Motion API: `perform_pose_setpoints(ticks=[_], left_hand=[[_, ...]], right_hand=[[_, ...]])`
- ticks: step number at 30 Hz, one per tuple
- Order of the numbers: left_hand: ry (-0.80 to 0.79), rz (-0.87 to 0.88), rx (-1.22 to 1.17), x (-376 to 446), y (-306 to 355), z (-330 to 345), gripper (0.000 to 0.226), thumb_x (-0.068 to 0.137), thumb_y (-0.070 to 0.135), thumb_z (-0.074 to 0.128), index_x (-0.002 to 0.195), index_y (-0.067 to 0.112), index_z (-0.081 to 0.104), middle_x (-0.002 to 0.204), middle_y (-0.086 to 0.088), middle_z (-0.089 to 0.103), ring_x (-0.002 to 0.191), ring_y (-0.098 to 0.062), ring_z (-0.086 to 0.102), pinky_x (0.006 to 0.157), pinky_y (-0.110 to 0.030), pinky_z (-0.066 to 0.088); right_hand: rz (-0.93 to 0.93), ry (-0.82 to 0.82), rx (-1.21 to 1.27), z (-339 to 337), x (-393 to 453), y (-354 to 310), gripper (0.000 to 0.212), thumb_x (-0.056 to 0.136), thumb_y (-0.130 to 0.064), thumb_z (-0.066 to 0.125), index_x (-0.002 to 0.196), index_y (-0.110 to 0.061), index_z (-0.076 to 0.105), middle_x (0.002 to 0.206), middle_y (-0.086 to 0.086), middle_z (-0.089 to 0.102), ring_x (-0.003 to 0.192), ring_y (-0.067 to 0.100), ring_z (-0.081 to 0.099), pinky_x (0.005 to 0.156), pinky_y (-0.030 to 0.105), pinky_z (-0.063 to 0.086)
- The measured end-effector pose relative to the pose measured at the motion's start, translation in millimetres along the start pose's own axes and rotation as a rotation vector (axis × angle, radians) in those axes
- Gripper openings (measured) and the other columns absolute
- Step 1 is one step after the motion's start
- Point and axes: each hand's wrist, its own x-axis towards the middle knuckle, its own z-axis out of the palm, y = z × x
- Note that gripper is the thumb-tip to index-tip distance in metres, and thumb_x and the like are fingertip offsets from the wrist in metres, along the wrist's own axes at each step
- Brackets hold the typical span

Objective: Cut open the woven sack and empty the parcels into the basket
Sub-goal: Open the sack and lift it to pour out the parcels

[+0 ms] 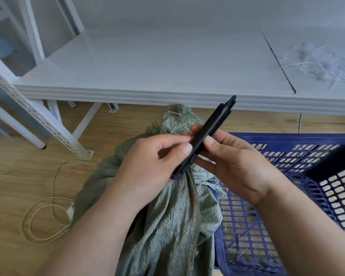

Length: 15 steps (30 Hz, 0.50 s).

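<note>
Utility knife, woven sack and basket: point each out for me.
utility knife (204,136), head view, mid handle.
woven sack (173,222), head view, cloth below the tied neck.
basket (247,226), head view, perforated floor.

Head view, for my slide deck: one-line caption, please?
Both hands, left hand and right hand, hold a black utility knife above the tied green woven sack, beside the blue basket.

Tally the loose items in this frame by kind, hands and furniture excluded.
Black utility knife, held in both hands: 1
Green woven sack: 1
Blue plastic basket: 1
Coiled cord on the floor: 1
Heap of white shreds on the table: 1
Total: 5
</note>
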Motion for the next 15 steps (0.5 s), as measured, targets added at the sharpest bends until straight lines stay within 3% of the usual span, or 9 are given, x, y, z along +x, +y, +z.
perform_pose_setpoints(ticks=[3,6,8,10,12,15], left_hand=[[0.066,-0.051,0.064,0,-2,-5,0.016,0.089,0.034,0.062,0.102,0.034,0.072,0.090,0.015,0.073,0.081,-0.005,0.070,0.074,-0.037,0.060],[0.240,-0.141,0.274,8,-16,-13,0.040,0.089,0.046,0.057,0.127,0.034,0.055,0.119,0.018,0.061,0.105,-0.002,0.059,0.096,-0.035,0.048],[0.109,-0.376,0.355,16,-24,-14,0.079,0.083,0.068,0.050,0.148,0.029,0.030,0.148,0.009,0.041,0.131,-0.016,0.045,0.106,-0.042,0.037],[-0.095,-0.511,0.481,21,-27,-3,0.104,0.071,0.084,0.046,0.153,0.029,0.011,0.159,0.003,0.021,0.142,-0.025,0.031,0.110,-0.046,0.030],[-0.174,-0.462,0.525,26,-24,18,0.107,0.074,0.074,0.059,0.154,0.027,0.006,0.160,0.000,0.021,0.142,-0.026,0.030,0.111,-0.042,0.030],[-0.175,-0.218,0.512,32,-15,52,0.094,0.079,0.038,0.074,0.151,0.029,0.014,0.146,-0.001,0.045,0.128,-0.024,0.048,0.105,-0.035,0.040]], right_hand=[[0.064,0.080,0.089,-1,1,2,0.020,0.089,-0.012,0.050,0.102,-0.011,0.066,0.100,0.008,0.074,0.090,0.017,0.071,0.080,0.033,0.059],[0.105,0.305,0.073,-11,1,-4,0.023,0.099,-0.012,0.043,0.112,-0.004,0.062,0.081,0.007,0.071,0.073,0.019,0.068,0.068,0.036,0.060],[0.116,0.403,0.045,-19,-1,-10,0.028,0.102,-0.019,0.041,0.114,-0.003,0.061,0.075,0.007,0.065,0.068,0.020,0.065,0.068,0.036,0.059],[0.131,0.446,0.013,-26,-4,-16,0.031,0.101,-0.031,0.044,0.108,-0.006,0.062,0.071,0.004,0.060,0.063,0.018,0.061,0.064,0.031,0.057],[0.131,0.492,-0.098,-33,-8,-22,0.029,0.095,-0.036,0.055,0.101,-0.009,0.061,0.066,0.001,0.055,0.056,0.014,0.055,0.053,0.025,0.050],[0.060,0.601,-0.307,-42,-17,-32,0.014,0.086,-0.023,0.071,0.087,-0.013,0.062,0.057,-0.003,0.051,0.051,0.013,0.048,0.046,0.022,0.040]])
